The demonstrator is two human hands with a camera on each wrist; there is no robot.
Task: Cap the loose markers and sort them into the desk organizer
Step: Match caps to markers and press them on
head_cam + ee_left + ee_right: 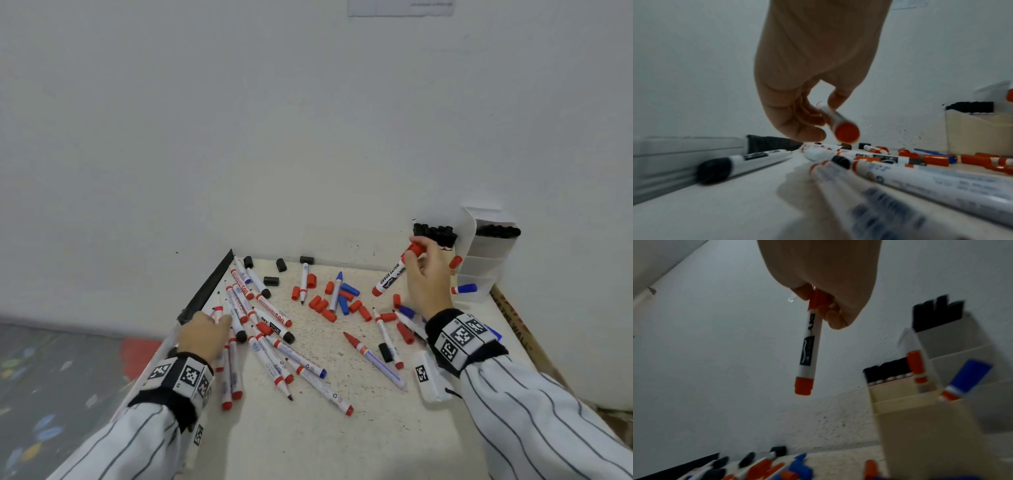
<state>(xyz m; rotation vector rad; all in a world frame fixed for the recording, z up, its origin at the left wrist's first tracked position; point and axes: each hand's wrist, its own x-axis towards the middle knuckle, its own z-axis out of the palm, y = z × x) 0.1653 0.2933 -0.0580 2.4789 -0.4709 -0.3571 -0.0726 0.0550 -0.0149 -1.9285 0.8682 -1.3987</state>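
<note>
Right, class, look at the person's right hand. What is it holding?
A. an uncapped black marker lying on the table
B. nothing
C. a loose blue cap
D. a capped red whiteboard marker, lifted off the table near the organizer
D: the right hand grips a red whiteboard marker by its capped end, hanging clear of the table beside the desk organizer.

Fingers [807,129] around red-ended marker [840,125] — lifted.
</note>
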